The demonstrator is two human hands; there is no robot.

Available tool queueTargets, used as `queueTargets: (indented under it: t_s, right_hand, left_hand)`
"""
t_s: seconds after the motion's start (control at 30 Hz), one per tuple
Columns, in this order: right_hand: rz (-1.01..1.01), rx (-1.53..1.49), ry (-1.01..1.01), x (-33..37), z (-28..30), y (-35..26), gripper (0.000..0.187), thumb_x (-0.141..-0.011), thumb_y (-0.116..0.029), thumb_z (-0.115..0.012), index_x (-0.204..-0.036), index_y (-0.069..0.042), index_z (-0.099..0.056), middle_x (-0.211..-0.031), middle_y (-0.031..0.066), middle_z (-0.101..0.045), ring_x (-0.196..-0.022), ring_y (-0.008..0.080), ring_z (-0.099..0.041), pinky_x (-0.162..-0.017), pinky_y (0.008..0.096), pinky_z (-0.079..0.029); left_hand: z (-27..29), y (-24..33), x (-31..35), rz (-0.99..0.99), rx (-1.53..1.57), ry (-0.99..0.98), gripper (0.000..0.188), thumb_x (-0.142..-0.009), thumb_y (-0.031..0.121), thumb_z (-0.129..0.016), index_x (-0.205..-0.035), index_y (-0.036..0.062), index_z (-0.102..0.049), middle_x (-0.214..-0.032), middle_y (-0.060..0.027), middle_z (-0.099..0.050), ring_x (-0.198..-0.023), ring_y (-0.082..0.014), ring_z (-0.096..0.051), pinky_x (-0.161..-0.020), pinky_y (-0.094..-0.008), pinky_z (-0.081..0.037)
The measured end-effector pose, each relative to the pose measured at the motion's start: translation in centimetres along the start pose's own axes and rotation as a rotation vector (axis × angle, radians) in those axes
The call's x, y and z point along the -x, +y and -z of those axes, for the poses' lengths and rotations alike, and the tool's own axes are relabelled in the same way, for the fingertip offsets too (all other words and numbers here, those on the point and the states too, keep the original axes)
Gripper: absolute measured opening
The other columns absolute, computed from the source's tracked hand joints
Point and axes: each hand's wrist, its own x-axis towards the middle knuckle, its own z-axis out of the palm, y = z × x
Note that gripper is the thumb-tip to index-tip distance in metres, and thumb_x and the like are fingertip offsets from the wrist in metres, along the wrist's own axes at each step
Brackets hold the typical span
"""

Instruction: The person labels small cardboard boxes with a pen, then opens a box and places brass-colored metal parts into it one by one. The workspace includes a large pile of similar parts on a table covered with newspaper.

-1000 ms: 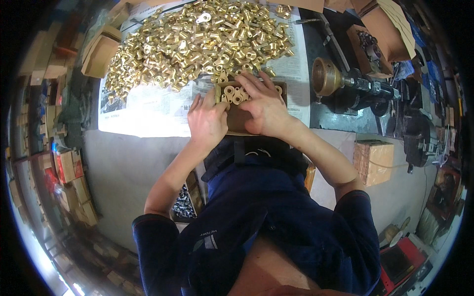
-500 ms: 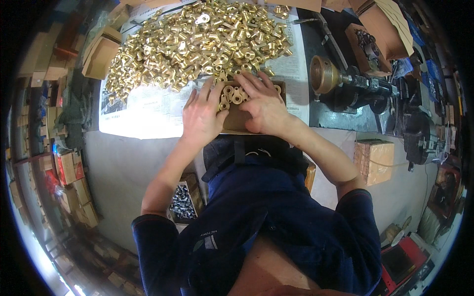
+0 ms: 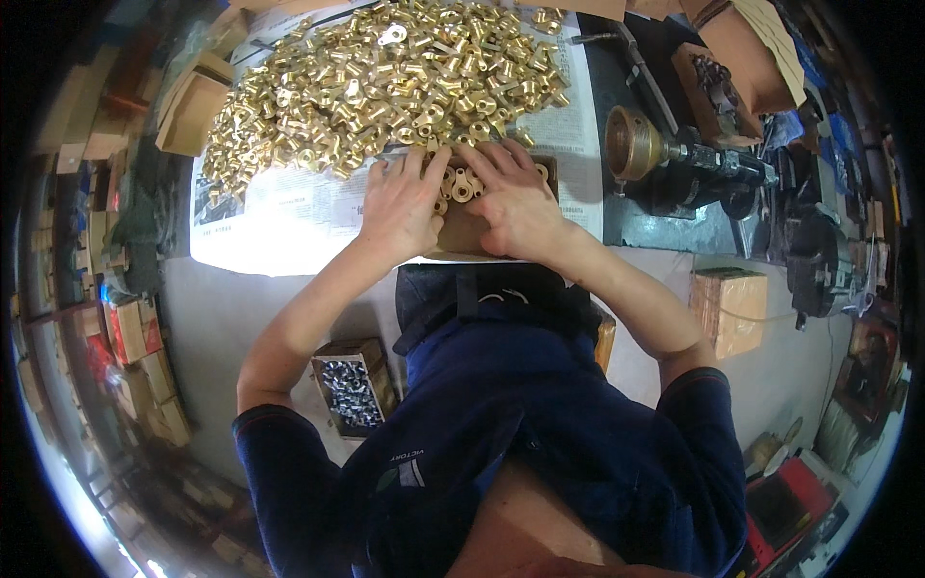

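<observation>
A small cardboard box (image 3: 466, 237) stands at the near edge of the newspaper-covered table. Several brass fittings with round eyelets (image 3: 464, 185) lie in its far part, seen between my hands. My left hand (image 3: 400, 207) rests over the box's left side, its fingers stretched forward and apart, its thumb bent inward. Across the box's right part lies my right hand (image 3: 515, 204), fingers spread over the fittings. Its palm hides some of the contents. Neither hand plainly holds a fitting. Beyond the box spreads a big heap of brass fittings (image 3: 385, 87).
An empty-looking open carton (image 3: 195, 104) sits left of the heap. A lathe-like machine with a round brass-coloured part (image 3: 631, 144) stands at right, near a box of dark metal parts (image 3: 715, 91). Below the table are a wooden box of silvery parts (image 3: 352, 393) and a taped carton (image 3: 729, 310).
My left hand has shifted slightly right and forward over the box, covering more of its left side, and its elbow has swung outward. My right hand stays nearly in place.
</observation>
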Motion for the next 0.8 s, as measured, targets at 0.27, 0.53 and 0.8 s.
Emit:
queueTargets:
  t_s: [0.27,0.53,0.8]
  right_hand:
    - [0.015,-0.042,-0.003,0.2,0.5,0.0,0.028,-0.050,-0.017,-0.068,-0.077,-0.010,-0.074,-0.131,0.0157,-0.045,-0.119,0.0353,-0.041,-0.107,0.0470,-0.029]
    - [0.025,-0.048,0.038,0.1,0.5,0.1,0.028,-0.049,-0.016,-0.069,-0.076,-0.011,-0.074,-0.127,0.0145,-0.047,-0.114,0.0336,-0.045,-0.104,0.0442,-0.033]
    - [0.061,-0.030,0.111,0.3,0.0,0.5,0.020,-0.053,-0.022,-0.067,-0.066,-0.008,-0.071,-0.123,0.0153,-0.051,-0.109,0.0312,-0.047,-0.101,0.0429,-0.034]
  left_hand:
    - [0.3,0.0,0.2,-0.008,0.056,-0.012,0.084,-0.059,0.019,-0.080,-0.133,0.0097,-0.041,-0.121,-0.0153,-0.050,-0.106,-0.0315,-0.054,-0.092,-0.0412,-0.038]
    - [0.9,0.1,-0.6,0.043,0.110,-0.096,0.073,-0.060,0.016,-0.078,-0.125,0.0078,-0.045,-0.116,-0.0155,-0.052,-0.098,-0.0342,-0.059,-0.080,-0.0429,-0.045]
    - [-0.3,-0.7,-1.4,-0.004,0.239,-0.096,0.070,-0.059,0.009,-0.077,-0.120,0.0020,-0.044,-0.119,-0.0186,-0.048,-0.095,-0.0405,-0.059,-0.079,-0.0464,-0.052]
